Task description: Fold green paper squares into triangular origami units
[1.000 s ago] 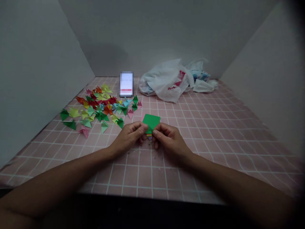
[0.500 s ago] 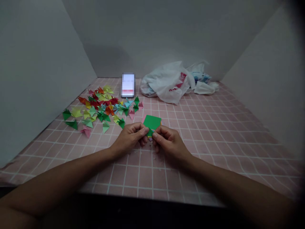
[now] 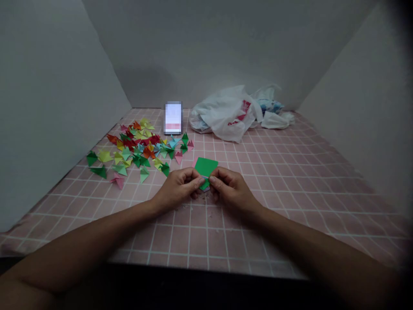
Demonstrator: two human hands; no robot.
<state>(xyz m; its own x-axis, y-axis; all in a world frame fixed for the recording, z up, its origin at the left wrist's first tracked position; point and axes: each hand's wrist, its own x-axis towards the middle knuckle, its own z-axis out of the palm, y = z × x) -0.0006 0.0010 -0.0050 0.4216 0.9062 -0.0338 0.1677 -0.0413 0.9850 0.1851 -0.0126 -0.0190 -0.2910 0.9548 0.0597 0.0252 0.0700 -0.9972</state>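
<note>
Between my fingertips is a small folded piece of green paper point(image 3: 204, 185), mostly covered by the fingers. My left hand point(image 3: 181, 184) pinches its left side, thumb on top. On the other side my right hand point(image 3: 230, 187) is closed on it in a similar pinch. Just beyond lies a stack of square coloured paper point(image 3: 206, 166) with a green sheet uppermost and a pink edge showing at the left. Tiny scraps are scattered on the cloth below the hands.
Many folded paper birds point(image 3: 140, 160) in several colours spread over the left side of the pink checked tablecloth point(image 3: 277, 185). A lit phone point(image 3: 173, 118) stands at the back. White plastic bags point(image 3: 227, 113) lie to its right. Grey walls point(image 3: 206, 51) enclose the table.
The green piece in my fingers has turned and now shows a point toward me. My hands have shifted only slightly. The whole view has tilted a little.
</note>
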